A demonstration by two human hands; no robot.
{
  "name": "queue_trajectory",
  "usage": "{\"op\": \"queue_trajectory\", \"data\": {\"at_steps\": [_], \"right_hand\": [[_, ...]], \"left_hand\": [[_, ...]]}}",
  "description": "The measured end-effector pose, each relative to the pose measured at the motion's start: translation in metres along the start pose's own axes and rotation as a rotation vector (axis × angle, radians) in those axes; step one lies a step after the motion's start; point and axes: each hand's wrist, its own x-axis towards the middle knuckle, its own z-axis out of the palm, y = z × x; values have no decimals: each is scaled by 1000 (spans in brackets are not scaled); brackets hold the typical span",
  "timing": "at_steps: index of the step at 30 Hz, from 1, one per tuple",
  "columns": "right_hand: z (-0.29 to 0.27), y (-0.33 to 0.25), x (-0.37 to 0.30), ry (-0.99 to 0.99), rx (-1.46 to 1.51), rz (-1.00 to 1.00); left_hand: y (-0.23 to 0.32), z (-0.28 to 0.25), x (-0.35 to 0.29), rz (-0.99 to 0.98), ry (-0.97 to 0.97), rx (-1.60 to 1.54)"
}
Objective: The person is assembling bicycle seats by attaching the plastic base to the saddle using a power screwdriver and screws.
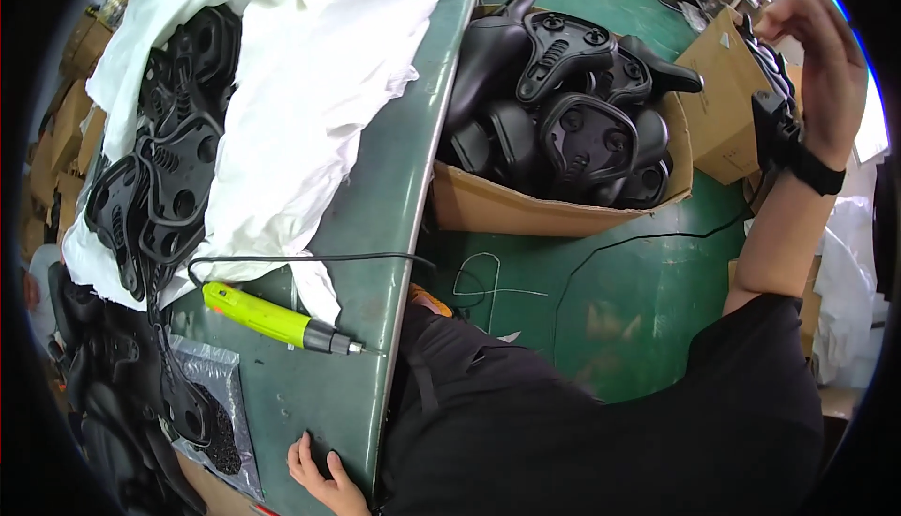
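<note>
My left hand [324,480] rests on the near edge of the green-topped workbench [324,403], fingers apart and holding nothing. My right hand [826,70] is raised at the far right, away from the bench; its fingers are loosely bent and apart, with nothing seen in them. A black strap with a small device [784,141] circles that wrist. On the bench lies a lime-green electric screwdriver [267,317], its bit pointing right and its cord trailing behind. Beside it is a clear plastic bag [239,422] of small black parts, likely screws.
Black saddle bases [178,188] lie on a white cloth [291,75] across the bench. An open cardboard box [544,211] of black bicycle saddles [587,136] stands right of the bench. More black saddles [113,385] are at the left. A thin cable [648,236] crosses the floor.
</note>
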Motion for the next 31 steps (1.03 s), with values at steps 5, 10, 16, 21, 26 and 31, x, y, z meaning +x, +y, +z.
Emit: {"op": "queue_trajectory", "data": {"at_steps": [5, 10, 16, 21, 26, 31], "right_hand": [[55, -12, -25, -116, 341, -32], [220, 43, -130, -929, 700, 689], [333, 71, -244, -1246, 513, 638], [366, 91, -248, -760, 286, 321], [323, 81, -199, -567, 287, -29], [291, 77, -184, -597, 390, 14]], "left_hand": [[6, -2, -2, 11, 19, 37], [4, -1, 2, 2, 34, 47], [4, 1, 1, -1, 38, 54], [3, 0, 2, -9, 44, 41], [1, -1, 0, -46, 56, 33], [-3, 1, 4, -40, 53, 12]]}}
